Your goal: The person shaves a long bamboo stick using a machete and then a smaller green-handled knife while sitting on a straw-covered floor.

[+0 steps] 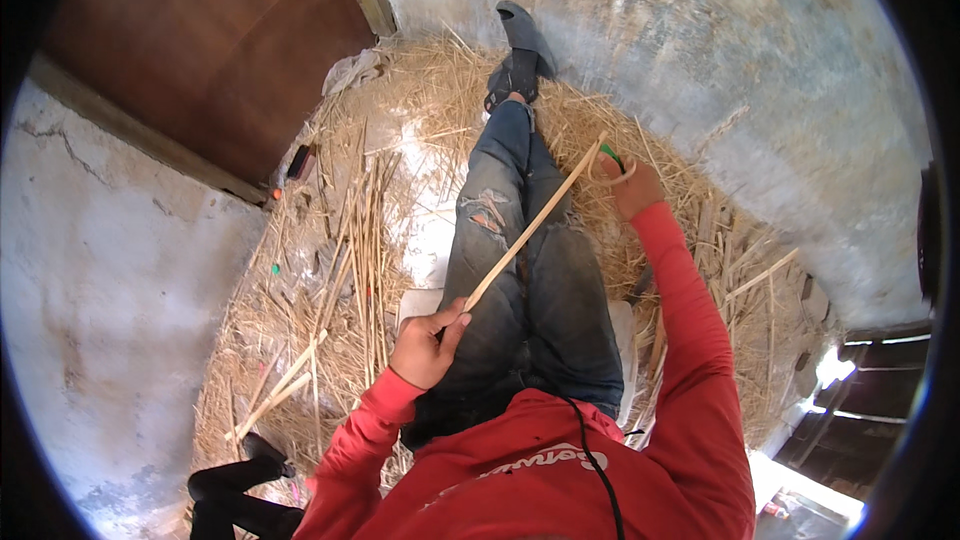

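A long pale strip of split wood or bamboo (535, 225) slants across my legs. Its near end is pinched between the thumb and fingers of my left hand (425, 348). At its far end my right hand (637, 187) is closed around a small tool with a green part (609, 151), which touches or lies right beside the strip. Too little of that tool shows to tell its kind. A thin pale curl (622, 175) loops out beside my right fingers, looking like a shaving.
My legs in torn jeans (490, 210) stretch forward over shavings (430, 70). Long loose strips (365, 250) lie at the left, with short split pieces (280, 395) nearer. A black-clothed limb (240, 490) shows at lower left. Walls (700, 30) and a brown panel (210, 50) bound the space.
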The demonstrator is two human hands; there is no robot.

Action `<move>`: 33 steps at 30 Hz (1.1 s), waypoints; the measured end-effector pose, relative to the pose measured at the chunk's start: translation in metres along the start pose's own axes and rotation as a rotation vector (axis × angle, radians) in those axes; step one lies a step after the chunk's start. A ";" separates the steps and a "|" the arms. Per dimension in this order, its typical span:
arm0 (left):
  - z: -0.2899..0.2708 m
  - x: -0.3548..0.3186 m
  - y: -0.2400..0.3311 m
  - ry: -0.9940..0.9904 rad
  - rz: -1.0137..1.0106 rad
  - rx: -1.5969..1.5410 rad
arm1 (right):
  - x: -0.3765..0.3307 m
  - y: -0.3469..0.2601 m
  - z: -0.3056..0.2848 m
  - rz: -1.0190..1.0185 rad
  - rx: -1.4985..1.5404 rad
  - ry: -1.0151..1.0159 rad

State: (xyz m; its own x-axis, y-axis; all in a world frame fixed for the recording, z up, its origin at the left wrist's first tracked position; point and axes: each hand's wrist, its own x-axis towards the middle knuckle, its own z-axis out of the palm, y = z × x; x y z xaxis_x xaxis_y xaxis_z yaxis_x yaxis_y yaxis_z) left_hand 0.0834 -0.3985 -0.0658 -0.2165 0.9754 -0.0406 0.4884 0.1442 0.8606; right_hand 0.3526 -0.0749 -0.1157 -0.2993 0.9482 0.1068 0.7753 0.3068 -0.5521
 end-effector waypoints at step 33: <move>0.013 0.051 0.006 0.158 -0.024 -0.133 | -0.105 -0.127 -0.003 -0.274 0.294 -0.194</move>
State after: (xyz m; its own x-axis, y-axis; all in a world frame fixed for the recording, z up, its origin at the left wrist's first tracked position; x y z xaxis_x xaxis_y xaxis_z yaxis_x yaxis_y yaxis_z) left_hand 0.0862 -0.3453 -0.0696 -0.3616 0.9323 0.0087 0.3676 0.1340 0.9203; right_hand 0.2876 -0.2135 -0.0542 -0.5925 0.7932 0.1404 0.4696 0.4818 -0.7399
